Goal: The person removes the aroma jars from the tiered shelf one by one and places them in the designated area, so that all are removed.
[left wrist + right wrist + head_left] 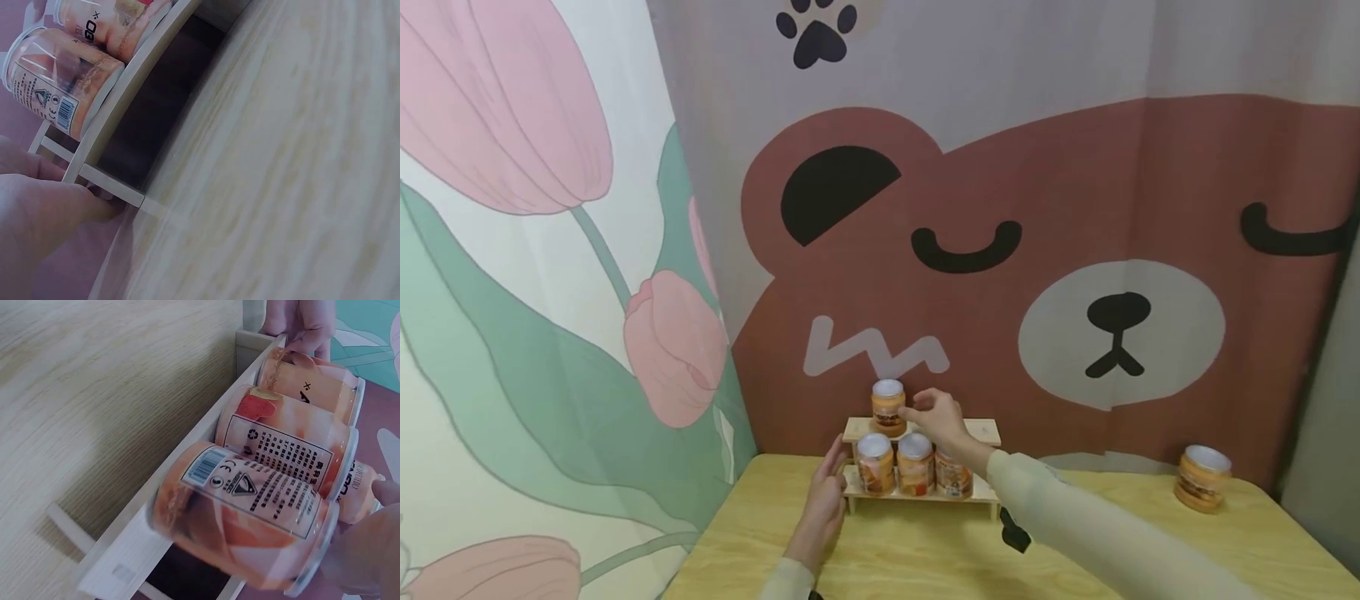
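At lower centre, the left hand [826, 493] is gripping the shelf [987, 431] while the loosely open right hand [942, 419] is hovering by the top jar [887, 402] (probably light, slippery; best held mid-body).

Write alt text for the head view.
A person's right hand is beside an orange, pale-topped cylindrical can on the upper shelf of a pale wooden two-tier rack; the left hand touches the rack's left end. Three similar cans stand on the lower shelf, another can at right on the yellow wooden table.
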The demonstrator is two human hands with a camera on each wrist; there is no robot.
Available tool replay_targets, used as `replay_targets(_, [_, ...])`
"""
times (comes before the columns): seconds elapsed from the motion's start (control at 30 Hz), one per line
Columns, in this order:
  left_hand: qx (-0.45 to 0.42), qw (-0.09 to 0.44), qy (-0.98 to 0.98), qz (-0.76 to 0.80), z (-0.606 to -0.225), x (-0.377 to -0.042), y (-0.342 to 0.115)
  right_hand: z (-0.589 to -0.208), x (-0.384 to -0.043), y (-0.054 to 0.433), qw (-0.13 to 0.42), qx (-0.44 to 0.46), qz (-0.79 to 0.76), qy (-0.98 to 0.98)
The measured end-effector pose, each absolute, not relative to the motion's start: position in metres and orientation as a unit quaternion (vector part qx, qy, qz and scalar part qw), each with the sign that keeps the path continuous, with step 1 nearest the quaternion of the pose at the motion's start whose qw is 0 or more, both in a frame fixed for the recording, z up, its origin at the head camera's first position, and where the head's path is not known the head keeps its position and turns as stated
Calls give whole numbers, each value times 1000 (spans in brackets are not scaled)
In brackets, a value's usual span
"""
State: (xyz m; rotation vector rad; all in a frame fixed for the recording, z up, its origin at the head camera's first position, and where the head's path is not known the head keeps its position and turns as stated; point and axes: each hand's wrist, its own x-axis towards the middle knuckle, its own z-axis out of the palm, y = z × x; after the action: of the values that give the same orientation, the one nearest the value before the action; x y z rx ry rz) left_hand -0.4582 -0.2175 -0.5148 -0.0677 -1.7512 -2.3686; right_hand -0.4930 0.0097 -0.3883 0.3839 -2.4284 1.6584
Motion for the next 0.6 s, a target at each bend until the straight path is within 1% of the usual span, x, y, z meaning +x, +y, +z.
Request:
replay_targets(0.2, [-28, 98, -595, -797, -515, -458, -218, -391, -502, -1, 64, 101, 530, -839])
replay_targets(0.5, [-46, 105, -584, -804, -517, -459, -218, -393, -518, -10, 30, 119, 552, -825])
replay_targets(0.6, [-48, 107, -586, -802, -516, -460, -218, -393, -522, -16, 28, 125, 552, -824])
